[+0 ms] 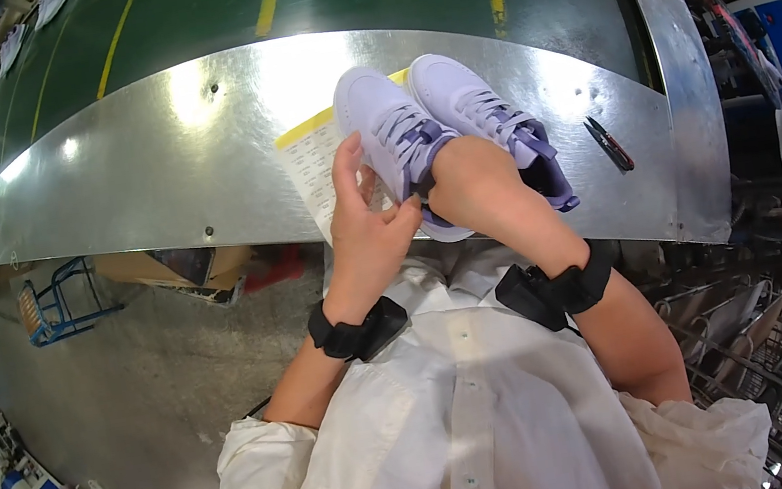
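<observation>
Two lilac sneakers (440, 131) sat on the surface (147, 170); right hand (473, 187) gripped one heel, left hand (370, 222) pinched its laces at 9 o'clock — steadier heel hold advised.

Pale lilac sneakers (439, 126) with seemingly darker purple laces; yellow-edged white sheet (313, 160).

Two lilac sneakers (440, 131) sit side by side near the front edge of the metal table (147, 170). One printed sheet (313, 160) lies under them. One pair of scissors (608, 143) lies toward the table's right edge.
</observation>
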`<move>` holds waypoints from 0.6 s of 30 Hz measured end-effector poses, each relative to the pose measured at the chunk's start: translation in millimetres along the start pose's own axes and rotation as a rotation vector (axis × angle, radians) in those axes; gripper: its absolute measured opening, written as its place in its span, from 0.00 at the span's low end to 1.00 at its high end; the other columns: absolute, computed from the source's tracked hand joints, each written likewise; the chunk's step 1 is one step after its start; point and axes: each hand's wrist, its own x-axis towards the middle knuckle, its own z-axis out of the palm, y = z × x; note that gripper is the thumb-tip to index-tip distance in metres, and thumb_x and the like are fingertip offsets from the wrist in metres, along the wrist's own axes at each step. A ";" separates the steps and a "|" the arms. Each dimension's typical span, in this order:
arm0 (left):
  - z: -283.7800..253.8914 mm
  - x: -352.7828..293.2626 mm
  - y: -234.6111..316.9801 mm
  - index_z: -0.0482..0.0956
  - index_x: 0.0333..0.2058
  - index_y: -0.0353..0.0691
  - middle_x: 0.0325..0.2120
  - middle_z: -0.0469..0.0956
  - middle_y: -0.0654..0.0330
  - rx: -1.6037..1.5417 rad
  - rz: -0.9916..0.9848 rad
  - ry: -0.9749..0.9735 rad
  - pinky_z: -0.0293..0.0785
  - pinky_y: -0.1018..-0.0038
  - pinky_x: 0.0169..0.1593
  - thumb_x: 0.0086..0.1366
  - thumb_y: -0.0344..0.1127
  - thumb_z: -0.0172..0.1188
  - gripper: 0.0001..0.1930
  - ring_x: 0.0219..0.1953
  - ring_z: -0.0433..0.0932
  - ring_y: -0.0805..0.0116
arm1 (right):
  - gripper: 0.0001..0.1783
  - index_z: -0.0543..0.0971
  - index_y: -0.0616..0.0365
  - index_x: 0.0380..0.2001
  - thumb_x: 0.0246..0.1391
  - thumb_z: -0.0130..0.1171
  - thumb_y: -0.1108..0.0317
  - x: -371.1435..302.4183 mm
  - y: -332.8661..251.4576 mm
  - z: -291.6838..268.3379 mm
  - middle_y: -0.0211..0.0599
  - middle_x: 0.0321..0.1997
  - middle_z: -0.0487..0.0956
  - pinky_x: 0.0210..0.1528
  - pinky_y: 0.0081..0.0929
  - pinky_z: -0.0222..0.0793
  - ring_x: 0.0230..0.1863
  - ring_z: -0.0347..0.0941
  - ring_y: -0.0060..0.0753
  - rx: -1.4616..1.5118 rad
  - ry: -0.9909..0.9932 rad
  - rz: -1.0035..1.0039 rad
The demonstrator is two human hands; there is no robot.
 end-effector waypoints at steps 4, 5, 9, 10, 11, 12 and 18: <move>0.7 -2.5 -12.1 0.47 0.64 0.37 0.59 0.58 0.44 0.081 0.073 0.089 0.73 0.68 0.50 0.50 0.29 0.62 0.44 0.59 0.63 0.55 | 0.17 0.80 0.64 0.23 0.34 0.65 0.59 1.1 -4.0 1.9 0.54 0.30 0.79 0.39 0.42 0.71 0.36 0.76 0.54 -0.034 0.007 0.016; 0.4 -3.2 -8.6 0.47 0.64 0.36 0.59 0.59 0.44 0.112 -0.019 0.063 0.74 0.70 0.49 0.50 0.32 0.62 0.44 0.57 0.67 0.55 | 0.19 0.80 0.64 0.25 0.34 0.66 0.58 1.3 -2.8 3.6 0.54 0.31 0.79 0.40 0.42 0.71 0.38 0.76 0.54 -0.047 0.009 0.053; -0.8 -0.2 -14.8 0.46 0.64 0.43 0.60 0.55 0.40 0.215 0.060 0.001 0.75 0.64 0.50 0.51 0.36 0.64 0.46 0.59 0.64 0.49 | 0.17 0.81 0.62 0.28 0.36 0.66 0.61 5.3 -0.8 9.4 0.53 0.33 0.79 0.41 0.43 0.71 0.40 0.76 0.53 -0.168 0.030 0.114; 0.1 -1.9 -19.1 0.47 0.64 0.42 0.60 0.55 0.37 0.331 0.168 0.058 0.75 0.65 0.48 0.51 0.35 0.63 0.45 0.54 0.70 0.47 | 0.16 0.80 0.62 0.27 0.36 0.66 0.61 5.0 -1.6 11.6 0.53 0.32 0.79 0.41 0.44 0.71 0.38 0.75 0.55 -0.176 0.050 0.075; -0.6 -3.6 -20.5 0.47 0.64 0.42 0.60 0.55 0.37 0.339 0.158 0.092 0.75 0.65 0.48 0.51 0.35 0.63 0.45 0.54 0.70 0.47 | 0.13 0.80 0.62 0.24 0.38 0.64 0.62 4.3 -2.9 13.5 0.53 0.31 0.79 0.39 0.44 0.71 0.37 0.75 0.55 -0.207 0.071 0.046; 1.0 -4.0 -19.0 0.47 0.64 0.42 0.60 0.55 0.35 0.351 0.168 0.081 0.75 0.65 0.47 0.51 0.35 0.62 0.44 0.51 0.72 0.46 | 0.13 0.80 0.63 0.24 0.38 0.64 0.63 5.7 1.3 15.4 0.52 0.30 0.79 0.39 0.43 0.72 0.36 0.76 0.54 -0.252 0.074 0.025; 1.1 -6.8 -24.2 0.48 0.63 0.38 0.59 0.53 0.29 0.414 0.322 0.099 0.71 0.61 0.49 0.52 0.36 0.60 0.41 0.46 0.72 0.37 | 0.11 0.81 0.62 0.26 0.43 0.61 0.64 11.8 9.6 21.4 0.51 0.32 0.80 0.40 0.41 0.73 0.37 0.77 0.52 -0.415 0.071 -0.041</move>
